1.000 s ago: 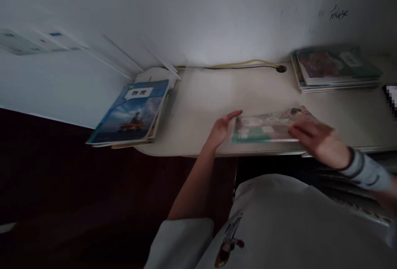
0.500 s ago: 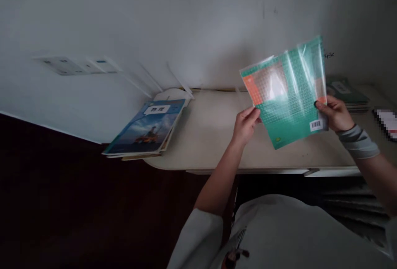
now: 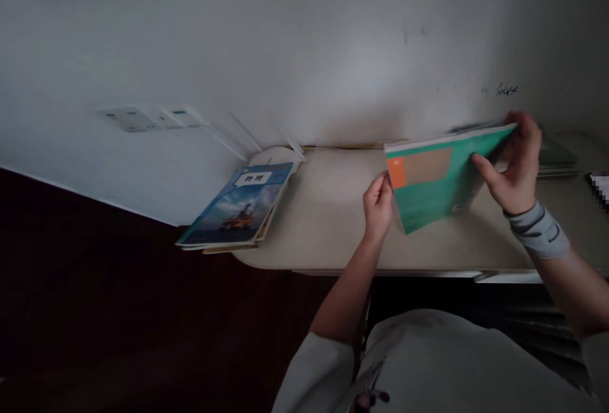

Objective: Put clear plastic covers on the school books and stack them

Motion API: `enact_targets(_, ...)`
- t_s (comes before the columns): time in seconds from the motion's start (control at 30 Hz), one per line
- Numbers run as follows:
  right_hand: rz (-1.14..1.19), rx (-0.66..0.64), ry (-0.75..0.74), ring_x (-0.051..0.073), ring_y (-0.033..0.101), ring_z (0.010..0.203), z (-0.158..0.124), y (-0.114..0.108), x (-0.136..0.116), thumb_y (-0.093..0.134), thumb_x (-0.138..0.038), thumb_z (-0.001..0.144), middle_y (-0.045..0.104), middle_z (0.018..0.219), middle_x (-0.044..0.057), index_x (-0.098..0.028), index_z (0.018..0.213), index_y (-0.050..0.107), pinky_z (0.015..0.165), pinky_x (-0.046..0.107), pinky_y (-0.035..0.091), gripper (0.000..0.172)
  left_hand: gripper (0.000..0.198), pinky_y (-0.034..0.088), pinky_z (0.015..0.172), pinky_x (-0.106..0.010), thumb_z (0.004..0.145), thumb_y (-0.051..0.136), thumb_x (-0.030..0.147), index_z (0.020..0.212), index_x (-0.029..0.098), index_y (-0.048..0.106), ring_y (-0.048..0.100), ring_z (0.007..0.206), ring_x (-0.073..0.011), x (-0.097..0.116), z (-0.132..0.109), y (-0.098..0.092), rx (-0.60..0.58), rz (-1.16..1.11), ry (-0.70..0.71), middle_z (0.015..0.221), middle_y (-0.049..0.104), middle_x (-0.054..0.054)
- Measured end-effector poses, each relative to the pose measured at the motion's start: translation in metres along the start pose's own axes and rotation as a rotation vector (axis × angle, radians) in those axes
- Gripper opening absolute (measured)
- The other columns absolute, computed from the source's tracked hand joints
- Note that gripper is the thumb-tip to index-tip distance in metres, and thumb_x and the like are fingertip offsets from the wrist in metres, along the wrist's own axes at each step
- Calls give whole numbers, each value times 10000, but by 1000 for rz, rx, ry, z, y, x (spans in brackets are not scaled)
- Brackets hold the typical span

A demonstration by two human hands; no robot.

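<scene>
Above the desk I hold a green book [image 3: 425, 200] with an orange and tan panel on its cover. It is tilted, and its lower right part is blurred. At the book's left edge my left hand [image 3: 379, 207] is closed, pinching it. My right hand [image 3: 516, 169], with a grey band round the wrist, has its thumb over the cover's right part and its fingers round the upper right corner. What lies behind the book is partly hidden.
On the desk's left end, blue-covered physics books [image 3: 242, 210] jut past the edge, by a white router [image 3: 276, 157] with raised antennas. A book stack [image 3: 556, 169] and a phone [image 3: 600, 188] are at the right. The wall [image 3: 333, 51] rises behind the desk [image 3: 328, 229].
The green book has come down and tipped, its barcode corner turning out of sight. My right hand has moved up from the lower right edge to the upper right corner. The view has shifted slightly.
</scene>
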State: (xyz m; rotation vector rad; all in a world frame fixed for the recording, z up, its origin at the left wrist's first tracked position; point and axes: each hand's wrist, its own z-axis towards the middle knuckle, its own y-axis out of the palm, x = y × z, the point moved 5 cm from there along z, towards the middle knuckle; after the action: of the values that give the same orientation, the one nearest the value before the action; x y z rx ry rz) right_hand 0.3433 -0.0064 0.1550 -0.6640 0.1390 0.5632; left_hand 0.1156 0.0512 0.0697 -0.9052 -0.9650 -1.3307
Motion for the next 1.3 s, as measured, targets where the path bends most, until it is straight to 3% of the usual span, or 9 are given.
enact_targets(0.1, -131, 233, -194, 356, 354, 1336, 24, -24, -55, 607, -490, 821, 419, 1396, 135, -258, 1396, 334, 1088, 571, 276, 677, 381, 514, 853, -344, 909, 426, 506, 1005, 213, 650, 631, 961, -183, -3, -6, 3, 109, -23, 3, 1000, 688, -61)
enact_targets(0.27, -229, -8, -447, 205, 608, 970, 44, 4, -111, 446, -401, 948, 658, 988, 22, -236, 1052, 626, 1096, 534, 265, 266, 353, 508, 852, -339, 911, 430, 493, 968, 214, 638, 630, 908, -175, -2, -16, 10, 213, -81, 49, 960, 674, -50)
enact_targets(0.4, -276, -22, -442, 197, 589, 912, 51, 19, -118, 444, -405, 947, 648, 959, 32, -200, 866, 651, 1032, 484, 357, 302, 359, 500, 809, -310, 933, 383, 474, 957, 212, 627, 616, 851, -156, -1, -18, 13, 301, -20, 95, 902, 658, -37)
enact_targets(0.67, -271, -158, -322, 239, 546, 1064, 60, 40, -113, 321, -287, 985, 585, 970, 44, -194, 966, 578, 953, 431, 408, 275, 433, 454, 785, -276, 972, 220, 474, 1037, 219, 563, 582, 893, -151, -1, -23, 20, 351, 160, 252, 943, 591, -60)
enact_targets(0.83, -345, -171, -399, 217, 562, 1054, 62, 30, -117, 317, -304, 986, 591, 1042, 44, -203, 982, 573, 964, 444, 408, 275, 317, 459, 776, -274, 887, 466, 512, 972, 212, 522, 578, 842, -151, 2, -21, 14, 322, 158, 266, 881, 566, -41)
enact_targets(0.93, -221, 89, -364, 259, 476, 1212, 55, -4, -95, 413, -564, 914, 518, 1245, 73, -237, 1120, 531, 1055, 495, 335, 404, 291, 473, 743, -268, 833, 558, 496, 904, 216, 515, 575, 770, -137, 3, -18, 8, 277, 97, 221, 820, 565, -17)
enact_targets(1.0, -112, 250, -183, 297, 441, 1253, 43, -22, -56, 467, -681, 826, 477, 1290, 124, -221, 1214, 477, 1040, 511, 358, 601, 277, 482, 742, -272, 815, 584, 476, 891, 217, 523, 582, 761, -135, 4, -17, 5, 231, 65, 187, 808, 580, -13)
enact_targets(1.17, 315, 37, 276, 242, 597, 985, 2, 3, 50, 581, -726, 704, 592, 1038, 80, -241, 1104, 508, 833, 440, 522, 632, 248, 489, 716, -270, 748, 652, 436, 800, 218, 545, 578, 730, -138, 0, -15, -1, 62, 55, 102, 726, 563, 11)
enact_targets(1.3, 652, -66, 363, 162, 566, 710, -11, 21, 70, 721, -635, 625, 551, 731, -16, -235, 755, 507, 679, 353, 529, 472, 306, 438, 588, -220, 711, 686, 385, 605, 211, 457, 460, 585, -99, 0, -7, -9, 18, 95, 75, 578, 419, 54)
